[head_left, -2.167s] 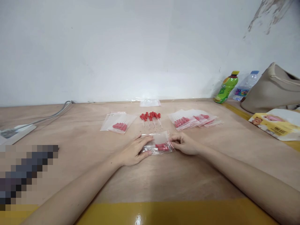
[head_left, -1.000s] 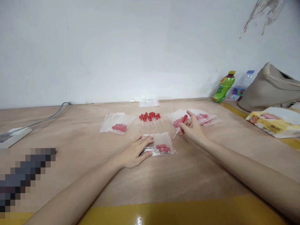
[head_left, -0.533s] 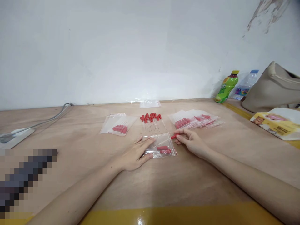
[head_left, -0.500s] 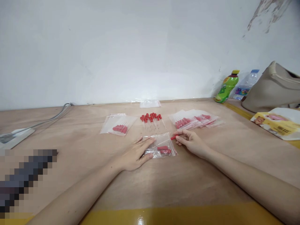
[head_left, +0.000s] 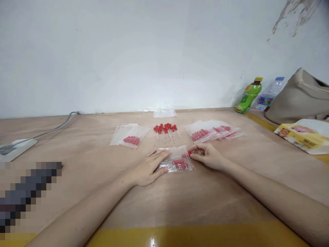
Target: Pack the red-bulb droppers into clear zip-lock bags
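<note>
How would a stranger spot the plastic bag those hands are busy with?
Find the wooden table by the white wall. Mid-picture, nearer the viewer than the pile of red-topped droppers, lies a clear plastic bag. Unlike the left bags and right bags farther back, it has the left hand resting on it and the right hand holding a single dropper at its right edge.

Our left hand (head_left: pixel 147 169) lies flat, fingers (head_left: pixel 162 157) spread; our right hand (head_left: pixel 208 157) pinches, forearms (head_left: pixel 102 206) angled from the near corners.

Dropper bulbs (head_left: pixel 168 126) red. Bottle (head_left: pixel 247 98) green, cap (head_left: pixel 258 79) yellow. Tabletop (head_left: pixel 164 199) brown, tape (head_left: pixel 195 236) yellow. Handbag (head_left: pixel 293 99) beige.
</note>
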A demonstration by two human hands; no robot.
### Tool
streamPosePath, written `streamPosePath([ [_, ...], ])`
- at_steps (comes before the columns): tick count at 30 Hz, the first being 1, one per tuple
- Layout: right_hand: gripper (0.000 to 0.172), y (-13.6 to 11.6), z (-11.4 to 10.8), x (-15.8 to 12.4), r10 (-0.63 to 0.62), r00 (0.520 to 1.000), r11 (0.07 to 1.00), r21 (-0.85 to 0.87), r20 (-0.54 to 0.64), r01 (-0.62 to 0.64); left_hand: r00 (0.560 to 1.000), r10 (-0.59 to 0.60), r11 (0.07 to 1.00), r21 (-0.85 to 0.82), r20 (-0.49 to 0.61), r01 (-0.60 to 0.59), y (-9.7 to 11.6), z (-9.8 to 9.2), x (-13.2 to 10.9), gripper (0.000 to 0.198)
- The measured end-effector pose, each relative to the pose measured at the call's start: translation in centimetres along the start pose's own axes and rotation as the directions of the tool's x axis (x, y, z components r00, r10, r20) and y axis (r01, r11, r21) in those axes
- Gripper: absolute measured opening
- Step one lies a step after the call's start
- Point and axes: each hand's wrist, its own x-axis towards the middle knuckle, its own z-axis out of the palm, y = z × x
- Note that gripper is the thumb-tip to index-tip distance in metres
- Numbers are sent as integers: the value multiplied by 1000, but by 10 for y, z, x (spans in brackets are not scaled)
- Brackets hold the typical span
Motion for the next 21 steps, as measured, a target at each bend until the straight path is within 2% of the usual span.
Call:
streamPosePath([
  [3, 24, 0, 5, 0, -39, 999, 998, 52, 12, 38, 1000, 2, 1000, 8, 3, -2, 1, 0, 0, 52],
  [6, 23, 2, 13, 0, -40, 999, 999, 28, -28, 40, 1000, -4, 1000, 19, 9, 3, 1, 0, 1, 52],
  [11, 15, 3, 22, -1, -124, 985, 962, -256, -116, 91, 1000, 4, 1000, 12, -2, -4, 0, 1, 1, 52],
  [14, 17, 0, 20, -1, -205, 979, 937, -288, -1, 197, 1000, 7, 1000, 2, -2, -7, 0, 1, 1, 53],
  [16, 19, -4, 14, 1, -199, 979, 946, -255, 39, 202, 1000, 12, 1000, -5, -6, -12, 0, 0, 1, 51],
  [18, 20, -8, 5, 8, -174, 983, 933, -328, -57, 146, 1000, 21, 1000, 0, -2, -21, 0, 0, 1, 48],
  [21, 18, -17, -6, 30, -189, 961, 832, -552, -204, 46, 999, 24, 999, 22, 23, -24, 0, 0, 2, 46],
])
